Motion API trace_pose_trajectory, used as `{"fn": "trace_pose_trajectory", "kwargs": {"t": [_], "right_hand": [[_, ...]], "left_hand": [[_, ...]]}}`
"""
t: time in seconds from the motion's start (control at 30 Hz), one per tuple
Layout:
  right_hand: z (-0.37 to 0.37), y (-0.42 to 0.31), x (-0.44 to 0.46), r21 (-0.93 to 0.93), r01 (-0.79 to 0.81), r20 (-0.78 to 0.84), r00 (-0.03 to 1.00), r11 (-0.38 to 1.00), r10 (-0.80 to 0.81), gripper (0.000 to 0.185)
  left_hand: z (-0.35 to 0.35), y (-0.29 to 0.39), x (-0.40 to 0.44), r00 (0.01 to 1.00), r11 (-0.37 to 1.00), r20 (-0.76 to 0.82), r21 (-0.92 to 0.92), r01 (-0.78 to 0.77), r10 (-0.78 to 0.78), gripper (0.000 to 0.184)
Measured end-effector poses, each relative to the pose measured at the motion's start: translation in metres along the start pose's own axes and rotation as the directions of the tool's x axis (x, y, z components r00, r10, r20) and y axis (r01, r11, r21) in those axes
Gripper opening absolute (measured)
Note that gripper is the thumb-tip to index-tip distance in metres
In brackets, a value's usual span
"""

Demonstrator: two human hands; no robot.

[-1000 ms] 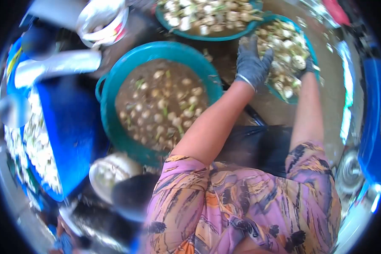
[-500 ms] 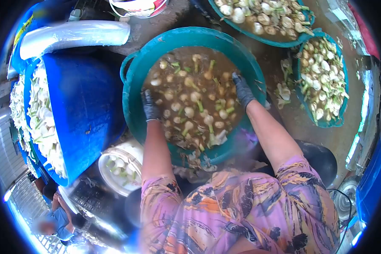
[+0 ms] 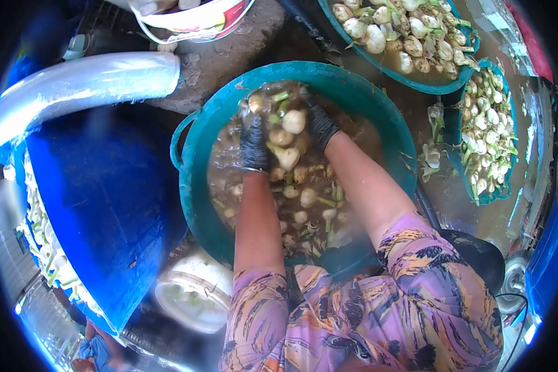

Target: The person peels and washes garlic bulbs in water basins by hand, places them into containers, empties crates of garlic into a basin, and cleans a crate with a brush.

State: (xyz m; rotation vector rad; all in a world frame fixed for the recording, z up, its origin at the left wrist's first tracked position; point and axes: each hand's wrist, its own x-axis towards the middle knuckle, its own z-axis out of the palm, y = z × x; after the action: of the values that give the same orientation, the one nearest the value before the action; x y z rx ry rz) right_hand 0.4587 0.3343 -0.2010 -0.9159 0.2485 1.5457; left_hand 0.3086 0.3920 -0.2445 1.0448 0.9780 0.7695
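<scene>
A large teal tub (image 3: pixel 195 204) holds muddy water with several pale bulbs with green stems. Inside it, my left hand (image 3: pixel 254 144), in a dark wet glove, is at the left of a cluster of bulbs (image 3: pixel 286 137). Opposite, my right hand (image 3: pixel 319 123), also gloved, is at the cluster's upper right. The bulbs are gathered between both hands, raised against the palms. My fingertips are partly hidden by bulbs and water. More bulbs (image 3: pixel 308 198) float lower in the tub.
Two more teal basins, one at the top right (image 3: pixel 415 84) and one at the right (image 3: pixel 513 124), hold bulbs. A blue barrel (image 3: pixel 99 204) of white bulbs lies left. A white bucket (image 3: pixel 192 282) stands below it. Another person (image 3: pixel 96 347) is partly visible at bottom left.
My hands went from the right basin into the large tub, first apart at its sides. Now they are closer together and farther up, with bulbs gathered between them.
</scene>
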Motion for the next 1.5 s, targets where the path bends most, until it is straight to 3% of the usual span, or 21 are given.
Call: {"fn": "trace_pose_trajectory", "kwargs": {"t": [0.27,0.37,0.47,0.53,0.63,0.67,0.8,0.87,0.93,0.97,1.03,1.07,1.13,1.2,1.23,1.27,1.33,1.37,1.43,1.47,1.5], "right_hand": [[-0.021,-0.016,-0.026,0.105,0.104,0.205,0.971,0.989,-0.124,0.057],[-0.028,-0.036,-0.073,0.164,0.083,0.269,0.955,0.983,-0.125,0.05],[-0.045,-0.056,-0.126,0.255,0.087,0.31,0.936,0.963,-0.167,0.049],[-0.056,-0.089,-0.178,0.235,0.251,0.288,0.904,0.939,-0.314,0.048],[-0.1,-0.15,-0.238,0.422,0.297,0.23,0.879,0.857,-0.418,0.047],[-0.097,-0.184,-0.288,0.148,0.583,0.08,0.798,0.799,-0.597,0.039],[-0.206,-0.299,-0.367,0.195,0.761,0.004,0.63,0.619,-0.776,0.053],[-0.221,-0.339,-0.424,0.131,0.749,-0.121,0.663,0.65,-0.739,0.064],[-0.247,-0.366,-0.446,-0.28,0.543,-0.725,0.421,0.792,-0.545,0.075],[-0.268,-0.376,-0.449,-0.373,0.385,-0.815,0.298,0.844,-0.497,0.071],[-0.305,-0.386,-0.439,-0.669,0.179,-0.709,0.138,0.721,-0.692,0.064],[-0.307,-0.386,-0.427,-0.798,0.122,-0.579,0.121,0.591,-0.806,0.06],[-0.256,-0.36,-0.398,-0.87,0.29,-0.308,0.314,0.399,-0.898,0.053],[-0.136,-0.289,-0.372,-0.673,0.563,-0.034,0.624,0.479,-0.781,0.046],[-0.11,-0.252,-0.344,-0.685,0.438,-0.017,0.79,0.582,-0.613,0.044],[-0.087,-0.219,-0.32,-0.703,0.293,0.001,0.911,0.648,-0.411,0.042],[-0.071,-0.146,-0.266,-0.754,-0.005,-0.094,0.991,0.657,-0.1,0.045],[-0.107,-0.098,-0.221,-0.927,0.291,0.227,0.938,0.237,-0.263,0.05],[-0.129,-0.038,-0.183,-0.971,0.233,0.239,0.921,-0.054,-0.307,0.063],[-0.124,-0.012,-0.185,-0.987,-0.077,-0.117,0.949,0.143,-0.293,0.072],[-0.128,0.001,-0.175,-0.929,-0.117,-0.19,0.965,0.352,-0.182,0.075]], "left_hand": [[0.053,0.017,-0.04,0.999,0.997,0.016,0.068,-0.031,0.03,0.05],[0.078,0.025,-0.061,0.927,0.804,0.107,0.469,-0.365,0.358,0.052],[0.142,0.071,-0.105,0.965,0.933,0.075,0.244,-0.263,0.252,0.05],[0.188,0.098,-0.131,0.907,0.828,0.243,0.376,-0.416,0.345,0.047],[0.296,0.137,-0.167,0.966,0.983,0.21,0.074,-0.167,0.148,0.042],[0.34,0.152,-0.179,0.949,0.973,0.256,0.092,-0.211,0.182,0.041],[0.492,0.152,-0.183,0.679,0.939,0.655,-0.159,-0.306,0.332,0.061],[0.538,0.146,-0.177,0.682,0.953,0.69,-0.038,-0.301,0.243,0.07],[0.517,0.138,-0.18,0.684,0.889,0.617,-0.058,-0.454,0.389,0.064],[0.496,0.129,-0.174,0.678,0.848,0.577,-0.052,-0.527,0.457,0.061],[0.432,0.096,-0.143,0.718,0.786,0.55,0.168,-0.595,0.426,0.048],[0.373,0.099,-0.144,0.545,0.33,0.571,0.441,-0.834,0.614,0.04],[0.278,0.095,-0.146,0.937,0.846,0.173,0.403,-0.348,0.303,0.038],[0.141,0.062,-0.127,0.925,0.592,0.08,0.747,-0.303,0.372,0.04],[0.09,0.049,-0.125,0.909,0.433,0.064,0.864,-0.257,0.413,0.041],[0.067,0.078,-0.151,0.944,0.558,-0.219,0.828,0.047,0.246,0.044],[-0.006,0.07,-0.163,0.912,0.42,-0.3,0.892,0.165,0.279,0.045],[-0.043,0.052,-0.165,0.903,0.424,-0.331,0.885,0.195,0.276,0.045],[-0.124,-0.021,-0.152,0.932,0.658,-0.205,0.752,-0.045,0.298,0.046],[-0.15,-0.054,-0.146,0.946,0.744,-0.123,0.651,-0.151,0.299,0.046],[-0.169,-0.077,-0.145,0.956,0.792,-0.056,0.575,-0.206,0.289,0.047]]}}
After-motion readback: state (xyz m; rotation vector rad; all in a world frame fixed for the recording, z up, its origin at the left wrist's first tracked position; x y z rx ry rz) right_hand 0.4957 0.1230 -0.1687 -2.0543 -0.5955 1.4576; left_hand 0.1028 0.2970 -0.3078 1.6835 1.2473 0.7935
